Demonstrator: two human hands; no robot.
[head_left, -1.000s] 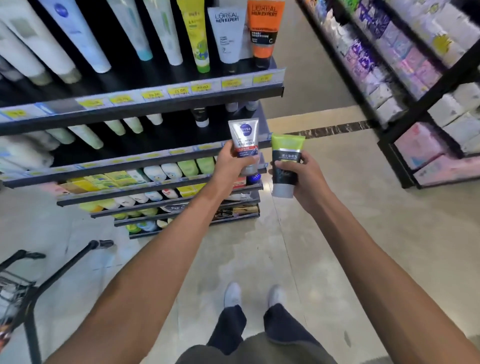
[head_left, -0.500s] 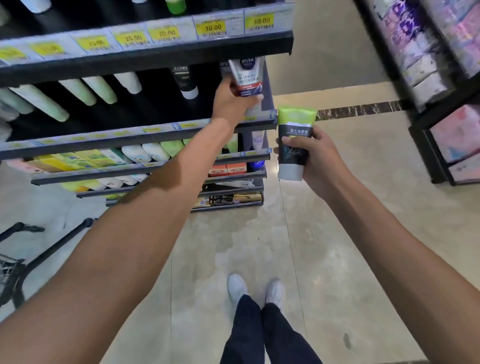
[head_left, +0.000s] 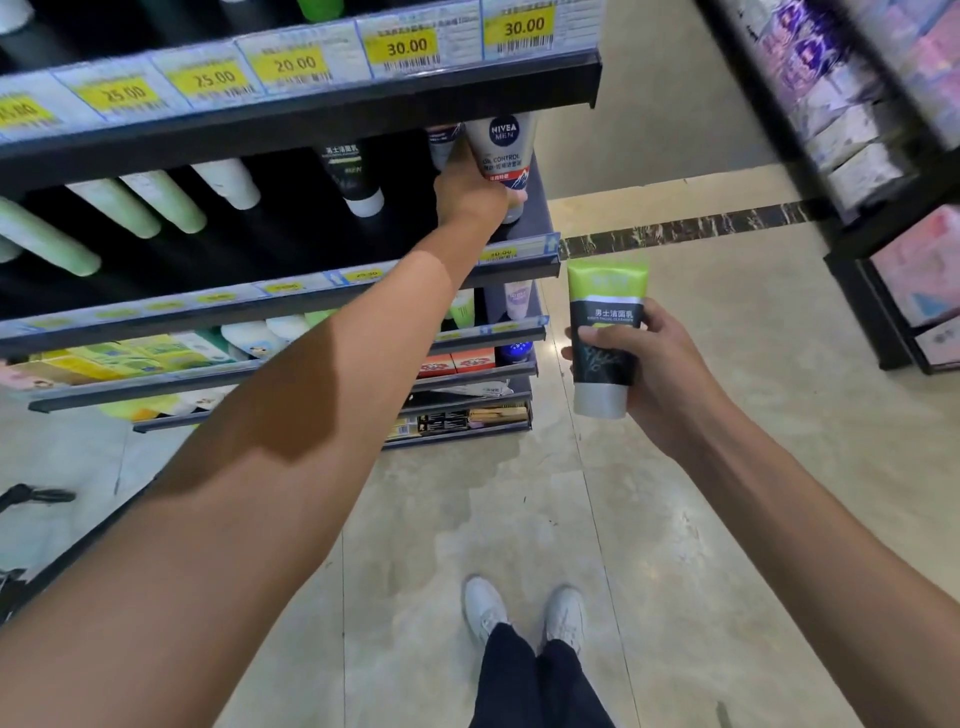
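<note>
My left hand (head_left: 470, 195) reaches into the black store shelf (head_left: 332, 114) and grips a grey Nivea Men tube (head_left: 501, 148), cap down, at the shelf's right end under the upper board. Its fingers are hidden behind the tube. Out over the aisle, to the right of the shelf's end, my right hand (head_left: 649, 364) holds a green and black face-wash tube (head_left: 605, 338) upright, fingers wrapped round its middle.
More tubes stand in rows on the shelves, among them a black one (head_left: 350, 174) left of my left hand. Yellow price tags (head_left: 405, 47) line the shelf edges. A second rack (head_left: 883, 130) of packets stands right. A cart handle (head_left: 36, 493) shows at the left, my shoes (head_left: 524, 613) below.
My left hand has lifted the Nivea tube from in front of the shelves up and into the shelf's right end. The right hand with its green tube has stayed about where it was.
</note>
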